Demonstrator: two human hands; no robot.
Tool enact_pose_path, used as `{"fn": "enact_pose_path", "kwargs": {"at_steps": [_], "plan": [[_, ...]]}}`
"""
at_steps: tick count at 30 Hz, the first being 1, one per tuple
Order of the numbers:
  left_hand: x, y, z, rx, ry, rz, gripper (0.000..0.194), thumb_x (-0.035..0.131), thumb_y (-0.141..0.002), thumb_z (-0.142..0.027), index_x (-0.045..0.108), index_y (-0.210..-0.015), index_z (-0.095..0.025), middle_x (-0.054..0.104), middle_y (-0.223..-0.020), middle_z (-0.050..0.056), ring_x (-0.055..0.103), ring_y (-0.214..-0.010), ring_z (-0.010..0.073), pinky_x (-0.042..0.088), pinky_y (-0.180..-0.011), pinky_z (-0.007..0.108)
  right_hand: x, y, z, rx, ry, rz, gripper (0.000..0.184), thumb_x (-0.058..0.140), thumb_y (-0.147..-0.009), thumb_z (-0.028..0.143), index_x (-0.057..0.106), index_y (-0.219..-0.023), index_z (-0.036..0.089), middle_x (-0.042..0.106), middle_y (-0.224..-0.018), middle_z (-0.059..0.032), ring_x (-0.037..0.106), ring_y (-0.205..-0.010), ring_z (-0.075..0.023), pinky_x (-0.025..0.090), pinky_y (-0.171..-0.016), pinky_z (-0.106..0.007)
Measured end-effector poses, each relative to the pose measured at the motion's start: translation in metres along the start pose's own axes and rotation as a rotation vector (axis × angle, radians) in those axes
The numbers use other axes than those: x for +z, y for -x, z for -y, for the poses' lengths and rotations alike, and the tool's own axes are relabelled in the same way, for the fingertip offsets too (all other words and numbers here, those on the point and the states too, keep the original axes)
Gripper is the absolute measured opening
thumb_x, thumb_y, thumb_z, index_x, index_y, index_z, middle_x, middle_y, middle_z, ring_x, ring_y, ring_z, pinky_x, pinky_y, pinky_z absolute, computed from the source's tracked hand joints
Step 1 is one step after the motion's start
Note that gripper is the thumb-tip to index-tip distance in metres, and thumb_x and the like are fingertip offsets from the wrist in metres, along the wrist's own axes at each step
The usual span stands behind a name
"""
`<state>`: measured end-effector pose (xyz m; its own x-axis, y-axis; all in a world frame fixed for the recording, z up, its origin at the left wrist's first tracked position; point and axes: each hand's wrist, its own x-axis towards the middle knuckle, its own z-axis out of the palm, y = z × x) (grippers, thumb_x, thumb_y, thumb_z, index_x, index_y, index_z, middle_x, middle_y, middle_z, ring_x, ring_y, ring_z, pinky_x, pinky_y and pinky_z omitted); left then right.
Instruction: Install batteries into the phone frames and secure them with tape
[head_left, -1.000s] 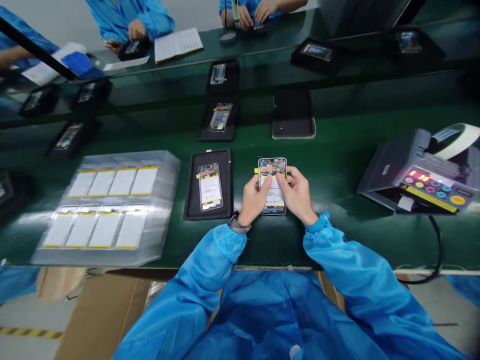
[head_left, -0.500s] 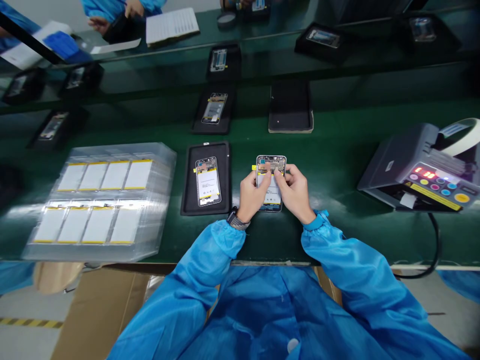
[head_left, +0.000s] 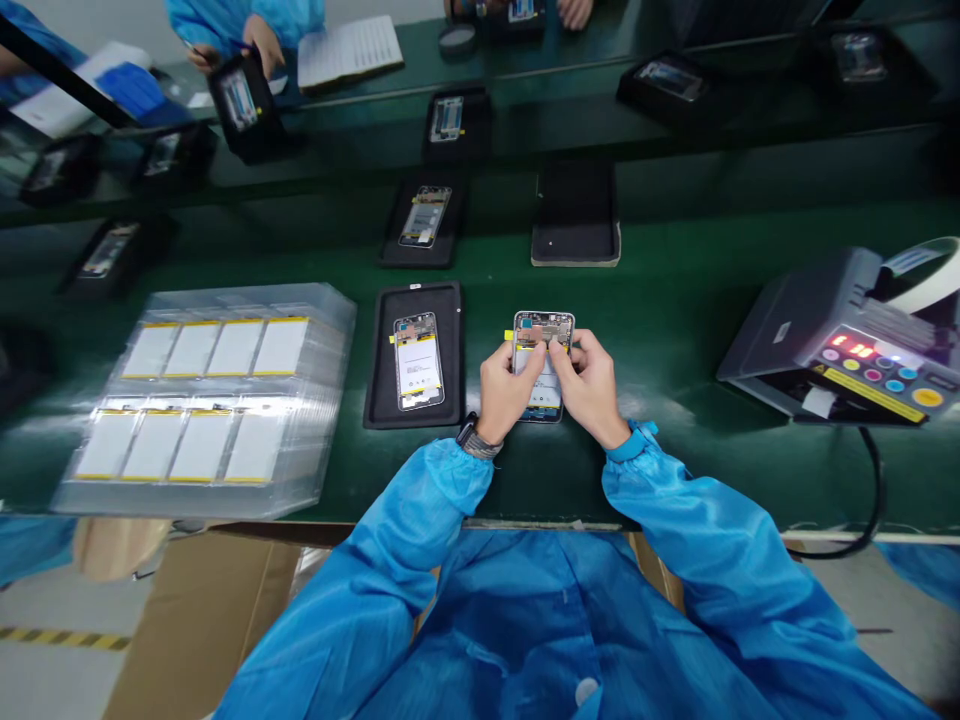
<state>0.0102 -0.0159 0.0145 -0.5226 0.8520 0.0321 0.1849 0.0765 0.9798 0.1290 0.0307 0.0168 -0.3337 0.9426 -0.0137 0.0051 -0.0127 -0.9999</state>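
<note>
An open phone frame [head_left: 544, 328] with a white battery and yellow tabs sits between my hands, just above the green belt. My left hand [head_left: 507, 392] grips its left side, thumb pressing on the battery. My right hand [head_left: 590, 385] grips the right side, fingertips pinching near the top of the battery. To the left, a black tray [head_left: 379, 360] carries a second phone frame [head_left: 418, 361] with a battery in it.
A clear stack of trays [head_left: 217, 470] with several white batteries lies at the left. A grey tape dispenser [head_left: 840, 345] with a cable stands at the right. Further black trays [head_left: 574, 215] with phones ride on the belt behind. Other people's hands [head_left: 262, 40] work at the far side.
My hands keep their hold on the phone frame; my right fingertips have crept slightly up the battery. At the far side a person has lifted a black tray upright.
</note>
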Motion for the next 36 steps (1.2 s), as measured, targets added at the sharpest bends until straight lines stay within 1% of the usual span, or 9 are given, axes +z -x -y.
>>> {"fn": "enact_pose_path", "kwargs": {"at_steps": [6,12,15,18,21,24,27,32,36], "plan": [[0.0018,0.0021,-0.0023,-0.024,0.051,0.009,0.032,0.068,-0.089,-0.046,0.069,-0.086,-0.015,0.063,-0.075,0.001,0.051,-0.066,0.0128,0.041,-0.062,0.024,-0.0017,0.0010,-0.0004,-0.054,0.080,-0.010,0.032,0.064,-0.094,0.054,0.059,-0.102,0.024,0.065,-0.073,0.0003,0.056,-0.059,-0.0154,0.042,-0.055,-0.027],[0.0029,0.0030,-0.0050,-0.026,0.020,-0.036,0.029,0.072,-0.085,-0.043,0.068,-0.081,-0.015,0.062,-0.072,0.000,0.051,-0.066,0.0128,0.040,-0.061,0.024,0.0001,0.0020,0.0010,-0.079,0.087,-0.025,0.028,0.065,-0.093,0.050,0.058,-0.095,0.023,0.068,-0.076,-0.0006,0.059,-0.062,-0.0156,0.042,-0.056,-0.027],[0.0035,0.0019,-0.0031,-0.083,0.049,-0.042,0.029,0.074,-0.082,-0.042,0.067,-0.077,-0.014,0.062,-0.069,0.000,0.050,-0.063,0.0123,0.039,-0.057,0.023,0.0017,0.0013,0.0005,-0.068,0.088,-0.046,0.026,0.067,-0.090,0.047,0.057,-0.089,0.023,0.067,-0.072,-0.0004,0.058,-0.061,-0.0153,0.042,-0.055,-0.026],[0.0046,0.0013,-0.0003,-0.154,0.085,-0.018,0.031,0.076,-0.079,-0.042,0.064,-0.070,-0.014,0.060,-0.066,0.000,0.048,-0.060,0.0112,0.037,-0.054,0.023,0.0023,-0.0003,-0.0002,-0.035,0.053,-0.065,0.027,0.071,-0.086,0.044,0.056,-0.083,0.022,0.068,-0.069,-0.0013,0.059,-0.058,-0.0152,0.041,-0.052,-0.026],[0.0055,0.0009,0.0014,-0.179,0.130,-0.001,0.034,0.078,-0.078,-0.044,0.063,-0.070,-0.014,0.058,-0.065,-0.001,0.047,-0.058,0.0102,0.036,-0.052,0.022,0.0027,-0.0016,0.0008,-0.026,0.020,-0.074,0.029,0.073,-0.082,0.044,0.056,-0.081,0.021,0.068,-0.069,-0.0013,0.058,-0.056,-0.0142,0.041,-0.051,-0.025],[0.0053,0.0000,0.0009,-0.145,0.191,-0.005,0.037,0.078,-0.077,-0.049,0.065,-0.074,-0.014,0.059,-0.066,-0.001,0.048,-0.058,0.0103,0.038,-0.053,0.022,0.0032,-0.0010,0.0032,-0.048,-0.005,-0.080,0.032,0.073,-0.083,0.049,0.060,-0.086,0.020,0.067,-0.068,0.0001,0.058,-0.056,-0.0140,0.042,-0.051,-0.025],[0.0032,-0.0004,-0.0007,-0.080,0.214,0.006,0.038,0.078,-0.079,-0.051,0.069,-0.081,-0.014,0.062,-0.069,0.000,0.050,-0.060,0.0113,0.041,-0.056,0.023,0.0029,0.0014,0.0049,-0.082,-0.016,-0.041,0.035,0.069,-0.089,0.053,0.062,-0.097,0.020,0.068,-0.071,0.0001,0.060,-0.060,-0.0148,0.046,-0.054,-0.026],[-0.0011,0.0034,-0.0018,0.041,0.129,-0.026,0.032,0.072,-0.087,-0.047,0.071,-0.085,-0.014,0.065,-0.075,0.002,0.053,-0.065,0.0128,0.042,-0.061,0.023,0.0005,0.0054,0.0052,-0.182,0.050,-0.028,0.029,0.065,-0.095,0.049,0.063,-0.104,0.021,0.071,-0.082,-0.0015,0.065,-0.068,-0.0160,0.050,-0.063,-0.027],[-0.0029,0.0063,-0.0048,0.091,0.046,-0.064,0.028,0.071,-0.087,-0.041,0.071,-0.085,-0.014,0.064,-0.073,0.001,0.053,-0.065,0.0126,0.042,-0.061,0.023,0.0000,0.0077,0.0053,-0.240,0.111,-0.051,0.023,0.065,-0.096,0.043,0.063,-0.101,0.021,0.072,-0.083,-0.0018,0.066,-0.071,-0.0165,0.051,-0.067,-0.028]]}}
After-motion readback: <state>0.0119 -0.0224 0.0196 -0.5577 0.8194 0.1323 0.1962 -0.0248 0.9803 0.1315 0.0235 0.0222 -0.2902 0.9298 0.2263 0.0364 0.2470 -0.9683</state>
